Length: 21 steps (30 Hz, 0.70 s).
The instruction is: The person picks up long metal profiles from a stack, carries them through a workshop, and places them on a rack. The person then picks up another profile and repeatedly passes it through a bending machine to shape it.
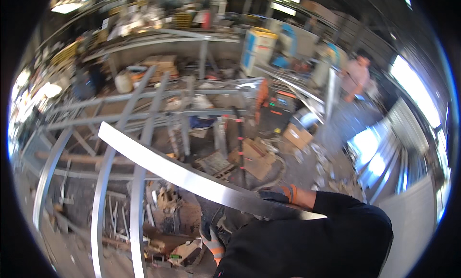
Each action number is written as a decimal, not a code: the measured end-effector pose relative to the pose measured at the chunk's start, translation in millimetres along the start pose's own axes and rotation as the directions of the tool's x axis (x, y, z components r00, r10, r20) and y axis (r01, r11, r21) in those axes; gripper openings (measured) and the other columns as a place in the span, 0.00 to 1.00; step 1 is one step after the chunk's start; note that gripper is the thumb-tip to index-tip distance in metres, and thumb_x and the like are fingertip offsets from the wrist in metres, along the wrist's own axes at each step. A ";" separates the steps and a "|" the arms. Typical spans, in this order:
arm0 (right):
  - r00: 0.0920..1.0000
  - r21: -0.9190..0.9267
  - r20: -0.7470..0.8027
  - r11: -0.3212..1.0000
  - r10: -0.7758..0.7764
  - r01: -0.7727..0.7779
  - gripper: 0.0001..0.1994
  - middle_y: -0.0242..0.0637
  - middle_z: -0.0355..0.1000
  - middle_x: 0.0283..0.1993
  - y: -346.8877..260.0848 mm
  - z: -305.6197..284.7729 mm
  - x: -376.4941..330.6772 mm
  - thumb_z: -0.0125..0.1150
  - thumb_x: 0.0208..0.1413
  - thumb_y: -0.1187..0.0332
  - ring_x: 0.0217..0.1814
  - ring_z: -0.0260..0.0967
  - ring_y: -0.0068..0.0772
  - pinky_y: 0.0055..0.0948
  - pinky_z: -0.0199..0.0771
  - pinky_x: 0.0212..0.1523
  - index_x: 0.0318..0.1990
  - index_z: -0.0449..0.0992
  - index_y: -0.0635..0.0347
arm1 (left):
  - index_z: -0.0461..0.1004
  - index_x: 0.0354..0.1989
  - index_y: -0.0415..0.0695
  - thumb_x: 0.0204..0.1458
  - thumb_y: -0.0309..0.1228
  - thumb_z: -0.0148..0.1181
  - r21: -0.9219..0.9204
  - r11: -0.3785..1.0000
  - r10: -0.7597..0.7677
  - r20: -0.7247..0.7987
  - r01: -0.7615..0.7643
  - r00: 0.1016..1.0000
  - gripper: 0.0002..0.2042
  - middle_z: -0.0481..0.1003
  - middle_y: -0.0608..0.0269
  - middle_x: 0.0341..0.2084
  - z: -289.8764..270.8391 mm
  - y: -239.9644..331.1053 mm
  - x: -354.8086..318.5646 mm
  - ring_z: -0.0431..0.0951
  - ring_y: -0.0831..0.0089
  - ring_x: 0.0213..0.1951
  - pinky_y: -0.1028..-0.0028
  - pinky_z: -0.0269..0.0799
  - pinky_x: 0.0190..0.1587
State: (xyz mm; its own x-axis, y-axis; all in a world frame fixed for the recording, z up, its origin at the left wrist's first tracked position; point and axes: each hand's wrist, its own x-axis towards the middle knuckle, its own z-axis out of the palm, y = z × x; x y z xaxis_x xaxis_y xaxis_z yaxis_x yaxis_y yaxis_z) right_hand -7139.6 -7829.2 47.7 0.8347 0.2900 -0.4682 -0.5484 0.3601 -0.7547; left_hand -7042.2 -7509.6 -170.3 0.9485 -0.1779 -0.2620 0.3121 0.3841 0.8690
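A long, shiny metal bar (192, 179) slants across the view, from the upper left down to my black-sleeved upper body; the lens bends its shape. My right hand (278, 194), in a dark glove with an orange and grey cuff, grips the bar's far side near its right end. Some of those fingers are hidden against the metal. Below the bar, my left hand (211, 239) wears a matching glove; its dark fingers are apart and point up toward the bar, with a gap between. Nothing shows in that hand, though blur softens the fingers.
Grey metal rails (137, 206) form a rack at left, passing under the bar. Cardboard (257, 158) and scraps litter the floor ahead. A co-worker (357, 76) stands at the far right near metal sheets (379, 153). A white and yellow cabinet (258, 50) stands farther back.
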 end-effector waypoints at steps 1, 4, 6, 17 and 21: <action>0.984 -0.238 -0.039 0.958 -0.174 0.160 0.30 0.37 0.82 0.62 14.7 -16.1 -22.8 0.57 0.81 0.47 0.57 0.80 0.29 0.36 0.84 0.57 0.73 0.76 0.64 | 0.72 0.73 0.34 0.73 0.22 0.62 0.041 0.997 0.056 0.150 -0.063 0.987 0.21 0.78 0.53 0.65 11.0 -10.7 -13.9 0.79 0.63 0.63 0.63 0.77 0.67; 0.836 -0.785 -0.045 0.537 -0.548 0.309 0.28 0.37 0.81 0.63 51.6 -52.6 -90.7 0.56 0.82 0.48 0.62 0.77 0.28 0.37 0.81 0.64 0.71 0.78 0.65 | 0.74 0.72 0.35 0.72 0.20 0.62 0.153 0.988 -0.077 0.406 0.015 0.910 0.21 0.81 0.55 0.63 42.3 -20.4 -23.2 0.81 0.63 0.62 0.64 0.78 0.67; 0.836 -0.629 -0.260 0.741 -0.483 0.233 0.28 0.37 0.81 0.64 67.0 -57.8 -130.7 0.55 0.82 0.48 0.64 0.76 0.27 0.38 0.79 0.67 0.71 0.78 0.65 | 0.75 0.70 0.35 0.71 0.18 0.61 0.158 0.984 -0.158 0.574 0.080 0.804 0.20 0.83 0.56 0.61 62.6 -7.6 -0.6 0.83 0.64 0.60 0.65 0.78 0.67; 0.648 0.116 -0.707 0.856 -0.285 0.504 0.29 0.40 0.85 0.59 193.0 -159.5 -339.0 0.56 0.80 0.48 0.57 0.83 0.30 0.37 0.84 0.60 0.71 0.80 0.64 | 0.74 0.72 0.34 0.73 0.19 0.57 0.318 0.887 -0.218 0.927 -0.335 0.304 0.20 0.82 0.51 0.62 423.6 -15.4 -4.6 0.82 0.61 0.63 0.62 0.78 0.68; 0.714 0.403 -0.642 0.669 -0.280 0.625 0.31 0.43 0.86 0.58 203.7 -218.9 -447.2 0.56 0.79 0.45 0.54 0.84 0.32 0.36 0.85 0.56 0.71 0.79 0.65 | 0.74 0.73 0.35 0.74 0.24 0.58 0.323 0.927 -0.328 0.945 -0.192 0.009 0.20 0.81 0.53 0.64 573.5 -113.8 -123.0 0.81 0.63 0.64 0.62 0.76 0.69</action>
State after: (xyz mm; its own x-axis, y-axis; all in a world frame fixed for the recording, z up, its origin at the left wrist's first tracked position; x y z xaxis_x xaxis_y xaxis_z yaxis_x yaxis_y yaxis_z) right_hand -7613.6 -8079.7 2.7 0.7816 -0.4628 -0.4182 0.1343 0.7795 -0.6118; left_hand -7225.3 -8051.0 3.8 -0.1450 -0.9834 0.1095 0.0896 0.0971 0.9912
